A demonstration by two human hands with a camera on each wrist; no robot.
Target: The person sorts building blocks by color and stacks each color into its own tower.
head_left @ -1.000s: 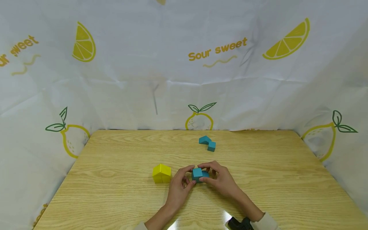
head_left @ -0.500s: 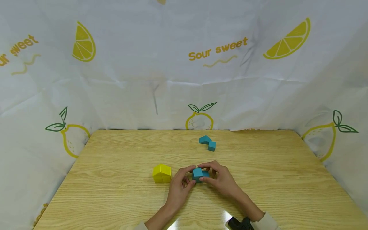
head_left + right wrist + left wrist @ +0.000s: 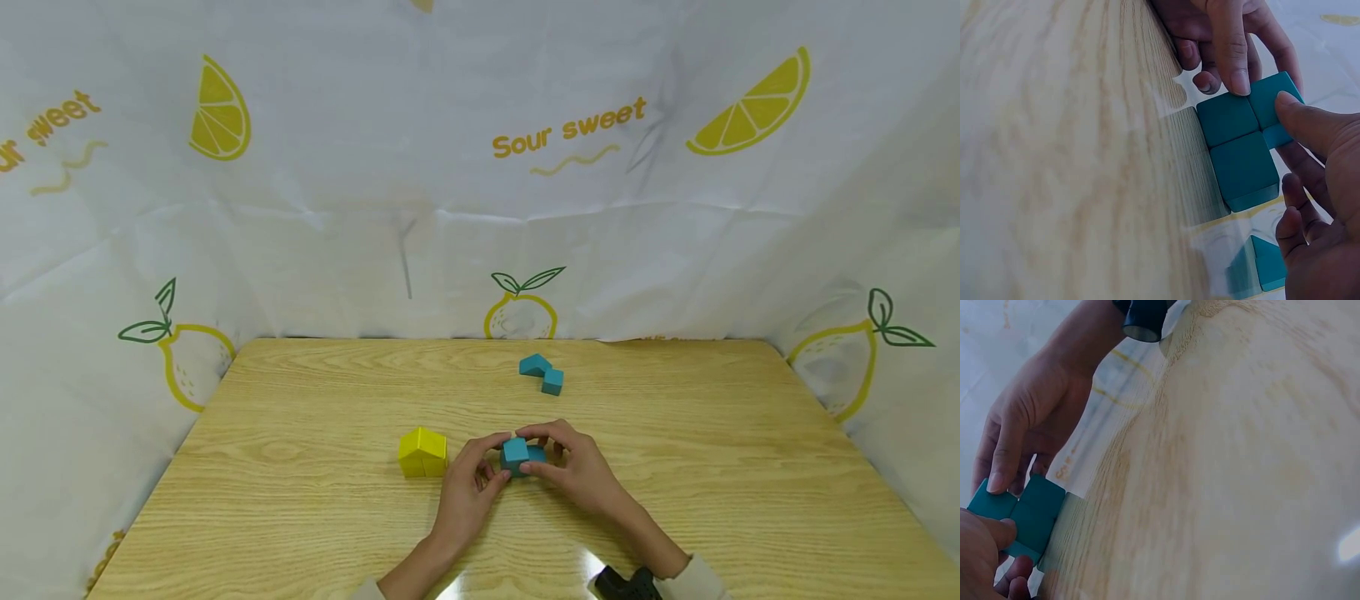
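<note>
Just right of the table's middle, two blue blocks stand side by side, the left one (image 3: 1225,119) touching the right one (image 3: 1244,172). A blue cube (image 3: 515,450) sits on top of the left block. My right hand (image 3: 585,472) pinches this upper cube between thumb and forefinger. From the other side my left hand (image 3: 467,492) holds the left stack, its thumb near the seam between lower block and upper cube. In the right wrist view the upper cube's face is partly covered by the right thumb.
A yellow house-shaped stack of blocks (image 3: 422,454) stands left of my left hand. Farther back lie a blue roof-shaped block (image 3: 535,365) and another blue cube (image 3: 552,382). A white lemon-print cloth (image 3: 450,250) hangs behind the wooden table (image 3: 315,517).
</note>
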